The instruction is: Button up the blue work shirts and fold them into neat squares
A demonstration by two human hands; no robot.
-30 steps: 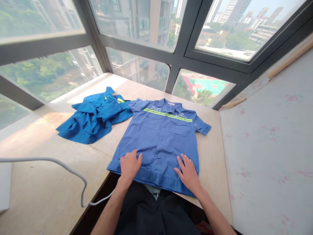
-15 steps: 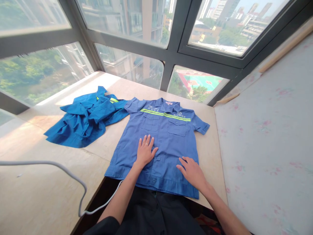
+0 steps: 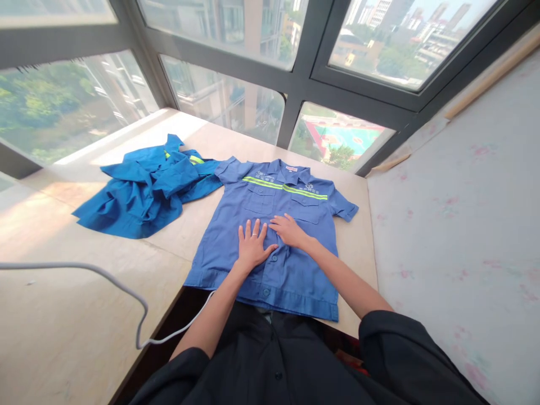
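A blue short-sleeved work shirt (image 3: pixel 228 236) lies spread out face up in front of me, its collar toward the window and its hem at the near edge. Yellow-green reflective strips cross its chest above two flap pockets. Flat on the shirt front, left of the button line, rests my left hand (image 3: pixel 253 246), fingers spread, a ring on one finger. My right hand (image 3: pixel 290 230) lies on the shirt just below the right-hand pocket, fingers stretched toward the left hand. Neither hand grips the cloth.
A second, brighter blue garment (image 3: pixel 143 185) lies crumpled to the left, touching the shirt's sleeve. A grey cable (image 3: pixel 105 274) runs across the pale countertop (image 3: pixel 54 315) and over its near edge. Windows (image 3: pixel 219 98) stand behind, and a flower-patterned wall (image 3: pixel 447 242) is on the right.
My right hand has moved left and farther up the shirt, close to my left hand. My left hand stays at nearly the same place on the cloth. The view has tipped slightly downward.
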